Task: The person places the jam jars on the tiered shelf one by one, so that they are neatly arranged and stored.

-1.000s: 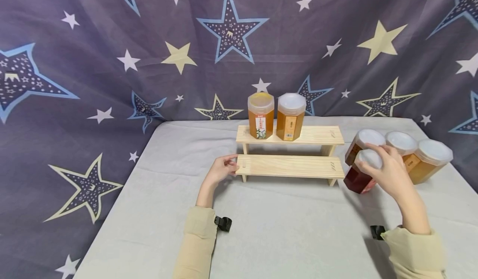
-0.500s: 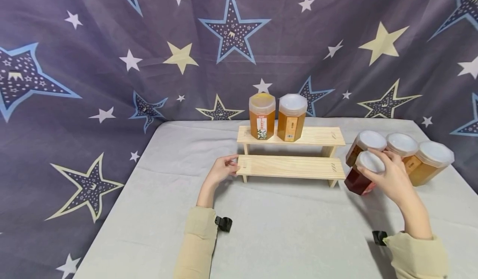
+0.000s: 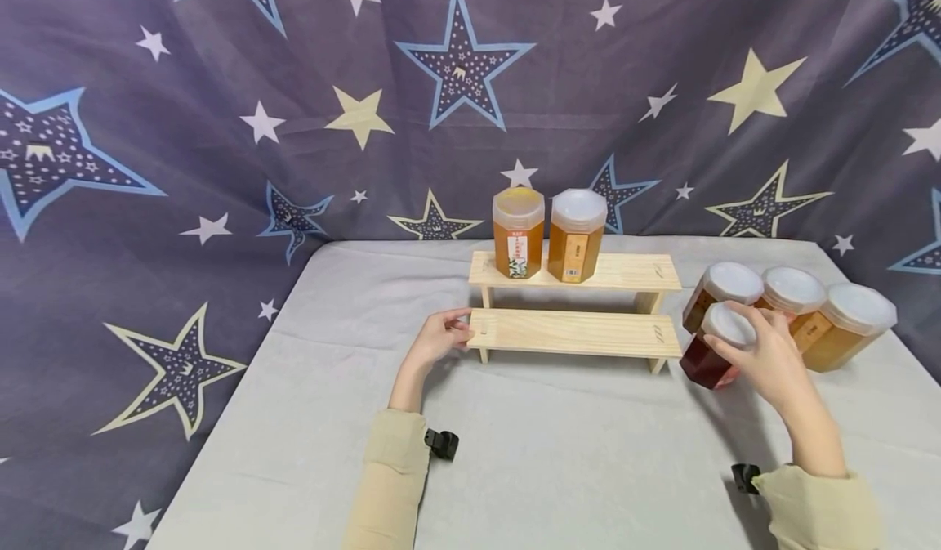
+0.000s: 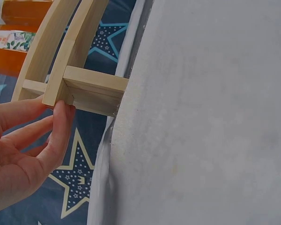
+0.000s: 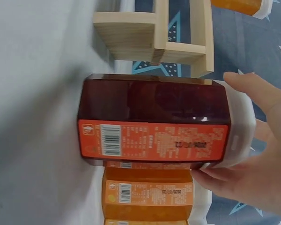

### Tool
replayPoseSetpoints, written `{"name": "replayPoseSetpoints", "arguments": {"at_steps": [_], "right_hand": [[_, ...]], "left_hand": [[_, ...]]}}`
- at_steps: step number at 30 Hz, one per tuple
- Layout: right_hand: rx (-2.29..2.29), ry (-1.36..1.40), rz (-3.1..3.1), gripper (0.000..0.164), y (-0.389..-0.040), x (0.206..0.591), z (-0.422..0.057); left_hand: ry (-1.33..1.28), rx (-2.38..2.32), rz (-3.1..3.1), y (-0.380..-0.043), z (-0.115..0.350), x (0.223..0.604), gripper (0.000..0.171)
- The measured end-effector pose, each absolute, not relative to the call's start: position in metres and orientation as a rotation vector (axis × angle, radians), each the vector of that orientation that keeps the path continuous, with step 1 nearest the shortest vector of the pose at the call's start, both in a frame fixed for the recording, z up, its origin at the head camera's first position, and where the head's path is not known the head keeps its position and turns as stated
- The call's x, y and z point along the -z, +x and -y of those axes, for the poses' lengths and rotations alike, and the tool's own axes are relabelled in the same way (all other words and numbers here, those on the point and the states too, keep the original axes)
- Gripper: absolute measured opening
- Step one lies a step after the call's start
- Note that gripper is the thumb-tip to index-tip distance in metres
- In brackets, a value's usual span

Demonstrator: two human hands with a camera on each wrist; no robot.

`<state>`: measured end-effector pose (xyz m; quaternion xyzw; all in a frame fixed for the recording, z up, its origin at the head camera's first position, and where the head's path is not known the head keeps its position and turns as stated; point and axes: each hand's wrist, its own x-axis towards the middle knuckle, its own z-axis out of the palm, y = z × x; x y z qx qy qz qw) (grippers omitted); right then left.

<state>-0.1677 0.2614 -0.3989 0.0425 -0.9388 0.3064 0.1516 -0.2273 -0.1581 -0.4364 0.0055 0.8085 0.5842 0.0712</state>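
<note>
My left hand (image 3: 439, 336) pinches the left end of the lower step of a two-step wooden shelf (image 3: 573, 331). In the left wrist view its thumb and fingertips meet the board's corner. At the right, my right hand (image 3: 773, 354) grips a dark red jar (image 3: 709, 359) by its white lid, thumb and fingers on opposite sides. The right wrist view shows the jar's orange-red label (image 5: 152, 140) with a barcode. This jar stands beside the shelf's right end, and whether its base touches the cloth is hard to tell.
Two amber honey jars (image 3: 519, 235) stand on the upper step's left half. Just behind my right hand are a darker jar (image 3: 724, 288) and two amber jars (image 3: 845, 329), close together. A star-patterned curtain (image 3: 294, 84) hangs behind the cloth-covered table (image 3: 573, 452).
The head view has shifted a little, so everything sits slightly lower in it. Both hands keep their holds, and the jars and shelf show no clear movement.
</note>
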Motion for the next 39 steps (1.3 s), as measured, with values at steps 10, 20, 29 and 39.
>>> {"name": "replayPoseSetpoints", "arguments": {"at_steps": [10, 20, 29, 39], "right_hand": [[-0.853, 0.043, 2.738, 0.057, -0.166, 0.399, -0.257], [-0.832, 0.015, 2.714, 0.054, -0.167, 0.404, -0.256], [-0.823, -0.018, 2.640, 0.054, -0.169, 0.408, -0.256], [-0.814, -0.053, 2.533, 0.051, -0.170, 0.411, -0.255]], "left_hand": [[0.040, -1.770, -2.442, -0.227, 0.160, 0.439, 0.044], [0.036, -1.757, -2.446, -0.225, 0.159, 0.436, 0.043], [0.016, -1.760, -2.429, -0.225, 0.159, 0.434, 0.044], [0.051, -1.790, -2.420, -0.227, 0.160, 0.441, 0.043]]}}
